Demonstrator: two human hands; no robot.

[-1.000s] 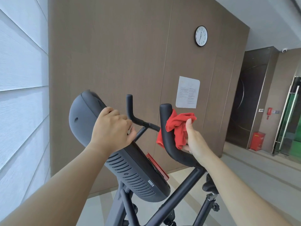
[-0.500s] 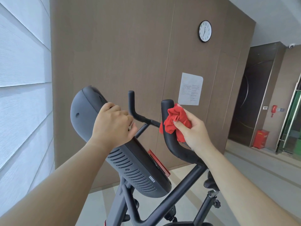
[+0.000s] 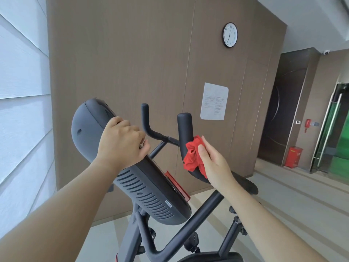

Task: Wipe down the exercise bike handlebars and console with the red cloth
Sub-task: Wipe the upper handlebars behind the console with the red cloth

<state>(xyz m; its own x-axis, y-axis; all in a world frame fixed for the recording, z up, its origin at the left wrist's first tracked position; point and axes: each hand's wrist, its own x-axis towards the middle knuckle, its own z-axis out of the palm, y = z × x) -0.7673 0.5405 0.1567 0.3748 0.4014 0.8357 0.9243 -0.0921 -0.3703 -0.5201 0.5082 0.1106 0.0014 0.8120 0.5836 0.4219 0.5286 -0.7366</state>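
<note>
The bike's dark grey console (image 3: 132, 178) tilts up at centre left, seen from its vented back. My left hand (image 3: 122, 142) grips its upper edge, fingers curled over to the screen side. The black right handlebar (image 3: 186, 129) curves upward just right of it. My right hand (image 3: 213, 163) holds the bunched red cloth (image 3: 193, 157) against the middle of that bar, thumb on the cloth and fingers wrapped behind. The left handlebar (image 3: 146, 121) rises beyond the console, with nothing touching it.
The bike's black frame tubes (image 3: 188, 224) run down below my arms. A brown panelled wall with a clock (image 3: 229, 35) and a paper notice (image 3: 214, 101) stands close behind. A red box (image 3: 293, 156) sits on the floor by a dark door at right.
My right hand has slid the red cloth down the right handlebar from near its tip to its middle bend. My left hand keeps its hold on the console.
</note>
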